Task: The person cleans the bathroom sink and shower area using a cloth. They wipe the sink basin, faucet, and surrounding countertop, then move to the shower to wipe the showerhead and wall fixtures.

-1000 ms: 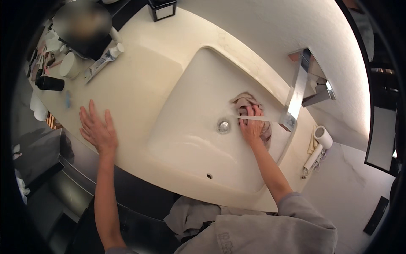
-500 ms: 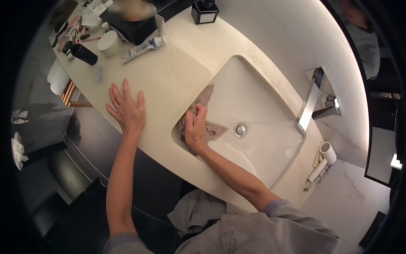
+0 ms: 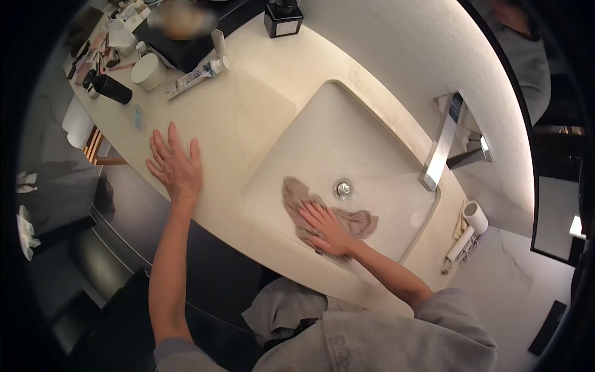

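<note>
A pale rectangular sink basin [image 3: 347,142] is set into a cream countertop [image 3: 242,105]. My right hand [image 3: 325,226] lies flat, fingers spread, pressing a crumpled brownish cloth [image 3: 359,223] against the basin floor near its front wall, just below the round metal drain [image 3: 342,189]. My left hand [image 3: 175,166] rests open and palm down on the counter's front edge, left of the basin, holding nothing. A flat chrome faucet [image 3: 441,146] stands at the basin's right side.
Toiletries crowd the counter's far left: a white tube [image 3: 197,75], a white jar [image 3: 149,71], a black cylinder [image 3: 111,88], a dark tray [image 3: 186,43] and a black square bottle [image 3: 283,17]. A white hair dryer [image 3: 468,232] lies right of the basin. A mirror [image 3: 527,62] lines the wall.
My right hand has slid the cloth from the faucet side to the basin's left wall, then back to the middle front by the drain. My left hand stays planted on the counter.
</note>
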Available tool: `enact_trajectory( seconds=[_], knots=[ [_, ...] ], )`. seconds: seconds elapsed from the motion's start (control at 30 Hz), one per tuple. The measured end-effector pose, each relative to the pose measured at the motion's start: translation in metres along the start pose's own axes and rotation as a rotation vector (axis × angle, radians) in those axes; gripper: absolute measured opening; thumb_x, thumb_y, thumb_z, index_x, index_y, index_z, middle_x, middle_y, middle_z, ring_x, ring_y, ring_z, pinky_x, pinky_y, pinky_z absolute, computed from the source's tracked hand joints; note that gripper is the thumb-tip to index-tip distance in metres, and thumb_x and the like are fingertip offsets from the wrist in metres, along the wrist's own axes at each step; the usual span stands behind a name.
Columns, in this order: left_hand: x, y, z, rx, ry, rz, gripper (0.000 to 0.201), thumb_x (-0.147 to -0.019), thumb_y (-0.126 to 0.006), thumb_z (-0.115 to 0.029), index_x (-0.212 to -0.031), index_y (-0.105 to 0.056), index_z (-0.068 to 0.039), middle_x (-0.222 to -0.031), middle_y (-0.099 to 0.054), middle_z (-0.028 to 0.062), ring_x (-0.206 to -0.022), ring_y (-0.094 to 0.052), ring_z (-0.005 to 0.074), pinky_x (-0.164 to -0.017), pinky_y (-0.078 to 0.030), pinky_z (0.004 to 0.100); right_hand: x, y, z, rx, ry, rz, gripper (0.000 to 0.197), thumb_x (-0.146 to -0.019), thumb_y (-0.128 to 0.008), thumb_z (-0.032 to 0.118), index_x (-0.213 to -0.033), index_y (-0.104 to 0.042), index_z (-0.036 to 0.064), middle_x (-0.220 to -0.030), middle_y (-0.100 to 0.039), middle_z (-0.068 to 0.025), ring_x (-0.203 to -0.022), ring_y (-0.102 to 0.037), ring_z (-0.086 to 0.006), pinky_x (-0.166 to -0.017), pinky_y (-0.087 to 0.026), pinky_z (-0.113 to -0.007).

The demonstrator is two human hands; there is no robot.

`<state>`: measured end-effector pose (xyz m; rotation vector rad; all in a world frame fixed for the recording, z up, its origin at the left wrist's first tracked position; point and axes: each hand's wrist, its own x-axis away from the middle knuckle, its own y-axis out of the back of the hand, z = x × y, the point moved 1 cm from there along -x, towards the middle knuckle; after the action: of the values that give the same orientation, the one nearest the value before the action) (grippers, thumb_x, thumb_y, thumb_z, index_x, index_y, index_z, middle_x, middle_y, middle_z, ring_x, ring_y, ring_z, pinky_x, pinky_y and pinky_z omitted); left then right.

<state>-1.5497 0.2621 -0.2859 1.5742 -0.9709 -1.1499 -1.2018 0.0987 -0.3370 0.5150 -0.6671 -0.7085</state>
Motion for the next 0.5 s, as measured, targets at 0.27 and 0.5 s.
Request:
enact_trajectory(
  seconds=[0.27, 0.5],
  knots=[
    [-0.008, 0.002, -0.002, 0.019, -0.017, 0.021, 0.063, -0.095, -0.050, -0.046, -0.149, -0.029, -0.021, -0.154, -0.021, 0.0165, -0.145, -0.016, 0.0318, -0.112, -0.011, 0.0589, -0.076, 0.096, -0.086, 0.619, -0.067, -0.462, 0.072, -0.079, -0.069, 0.036, -0.143, -0.040, 0.0186, -0.157, -0.023, -0.0074, -0.142, -0.023, -0.0296, -0.114, -0.014, -0.054],
    [-0.007, 0.001, -0.008, 0.001, -0.007, 0.007, 0.063, -0.094, -0.051, -0.046, -0.148, -0.029, -0.022, -0.154, -0.021, 0.0161, -0.145, -0.016, 0.0306, -0.112, -0.011, 0.0582, 0.073, -0.008, -0.086, 0.330, -0.332, -0.486, 0.069, -0.077, -0.071, 0.019, -0.140, -0.044, 0.0121, -0.150, -0.035, -0.0137, -0.138, -0.032, -0.0336, -0.113, -0.020, -0.050]
  ],
)
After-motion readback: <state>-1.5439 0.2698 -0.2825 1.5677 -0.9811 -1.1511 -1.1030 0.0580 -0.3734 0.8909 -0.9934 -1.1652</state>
